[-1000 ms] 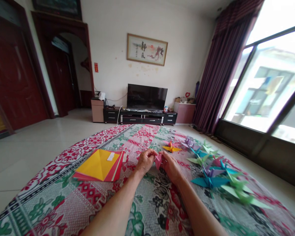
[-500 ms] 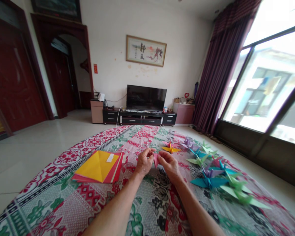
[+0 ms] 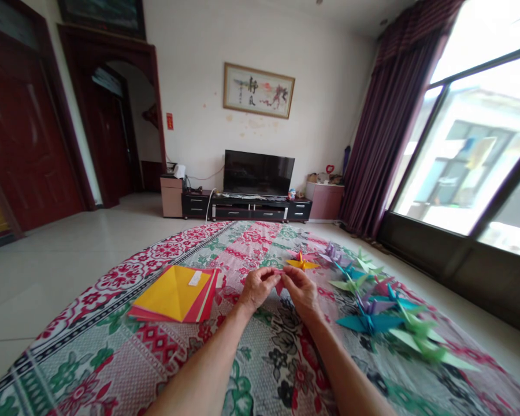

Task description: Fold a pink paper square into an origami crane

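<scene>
Between my two hands is a small folded piece of pink paper [image 3: 279, 286], mostly covered by the fingers. My left hand [image 3: 257, 287] pinches it from the left, and my right hand [image 3: 301, 286] pinches it from the right, fingertips nearly meeting. Just beyond the right hand sits a yellow-orange paper crane [image 3: 302, 263], with a pink one partly behind it. To the left of my left hand lies a stack of square paper, a yellow sheet [image 3: 171, 292] on top of red ones, with a small white label on it.
Several folded cranes in blue [image 3: 368, 320], green [image 3: 422, 335], purple and pink spread over the right side of the patterned tablecloth [image 3: 164, 358]. Farther off, a television [image 3: 259, 173] stands on a low black cabinet [image 3: 260, 209]. A window and purple curtain [image 3: 379, 133] are at right.
My fingertips have drawn closer together over the pink paper, and less of it shows now. The cranes and the paper stack stay where they were.
</scene>
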`<state>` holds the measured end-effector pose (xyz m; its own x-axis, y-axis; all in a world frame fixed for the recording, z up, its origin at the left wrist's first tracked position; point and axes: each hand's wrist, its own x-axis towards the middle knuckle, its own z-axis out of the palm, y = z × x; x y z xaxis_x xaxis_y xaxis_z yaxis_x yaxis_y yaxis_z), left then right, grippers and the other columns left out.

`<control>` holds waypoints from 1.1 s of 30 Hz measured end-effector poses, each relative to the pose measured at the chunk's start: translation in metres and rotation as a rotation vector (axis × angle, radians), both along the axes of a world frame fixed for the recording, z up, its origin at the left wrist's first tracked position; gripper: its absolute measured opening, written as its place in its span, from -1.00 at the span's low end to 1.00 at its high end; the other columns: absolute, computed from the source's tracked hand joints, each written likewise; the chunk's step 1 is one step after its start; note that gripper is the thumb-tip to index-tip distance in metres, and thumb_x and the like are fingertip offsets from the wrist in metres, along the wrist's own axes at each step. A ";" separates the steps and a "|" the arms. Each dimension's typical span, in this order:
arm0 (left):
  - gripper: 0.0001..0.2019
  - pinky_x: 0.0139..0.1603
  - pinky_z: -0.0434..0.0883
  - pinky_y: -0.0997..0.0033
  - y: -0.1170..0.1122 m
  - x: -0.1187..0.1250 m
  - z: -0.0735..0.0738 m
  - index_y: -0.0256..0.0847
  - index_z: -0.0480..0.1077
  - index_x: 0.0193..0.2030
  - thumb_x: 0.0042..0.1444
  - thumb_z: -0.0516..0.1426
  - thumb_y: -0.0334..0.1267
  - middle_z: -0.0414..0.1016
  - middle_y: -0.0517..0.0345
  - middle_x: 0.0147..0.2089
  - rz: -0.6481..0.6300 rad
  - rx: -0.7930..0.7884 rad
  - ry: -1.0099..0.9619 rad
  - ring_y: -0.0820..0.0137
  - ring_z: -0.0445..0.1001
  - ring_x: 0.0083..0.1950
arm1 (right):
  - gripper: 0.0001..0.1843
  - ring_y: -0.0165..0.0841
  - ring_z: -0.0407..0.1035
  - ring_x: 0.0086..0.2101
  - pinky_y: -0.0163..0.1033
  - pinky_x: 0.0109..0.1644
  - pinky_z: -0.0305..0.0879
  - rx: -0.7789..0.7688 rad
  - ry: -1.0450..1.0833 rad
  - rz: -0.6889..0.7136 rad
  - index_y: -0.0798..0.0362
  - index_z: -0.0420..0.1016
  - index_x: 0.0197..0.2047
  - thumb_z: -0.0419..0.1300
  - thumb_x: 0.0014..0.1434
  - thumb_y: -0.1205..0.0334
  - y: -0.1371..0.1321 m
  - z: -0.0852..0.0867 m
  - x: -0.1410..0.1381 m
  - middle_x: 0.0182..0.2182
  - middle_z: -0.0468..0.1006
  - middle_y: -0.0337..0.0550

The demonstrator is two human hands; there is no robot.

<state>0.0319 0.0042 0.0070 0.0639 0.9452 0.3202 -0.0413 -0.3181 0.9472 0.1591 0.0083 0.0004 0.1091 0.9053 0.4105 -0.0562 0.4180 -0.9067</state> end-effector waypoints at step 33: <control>-0.75 -0.51 0.19 0.56 -0.004 -0.003 0.004 -0.31 0.42 -0.41 -0.12 0.16 -0.12 0.34 0.23 -0.55 -0.042 -0.064 -0.025 0.56 0.23 -0.54 | -0.65 -0.45 0.28 -0.51 -0.35 -0.41 0.21 -0.155 -0.092 0.079 0.06 0.54 -0.33 0.26 -0.14 -0.02 -0.011 0.007 0.005 -0.48 0.50 -0.26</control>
<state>0.0290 0.0005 0.0109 0.0964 0.9604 0.2612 -0.0774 -0.2544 0.9640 0.1643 -0.0024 0.0079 0.0035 0.9628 0.2702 0.0023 0.2702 -0.9628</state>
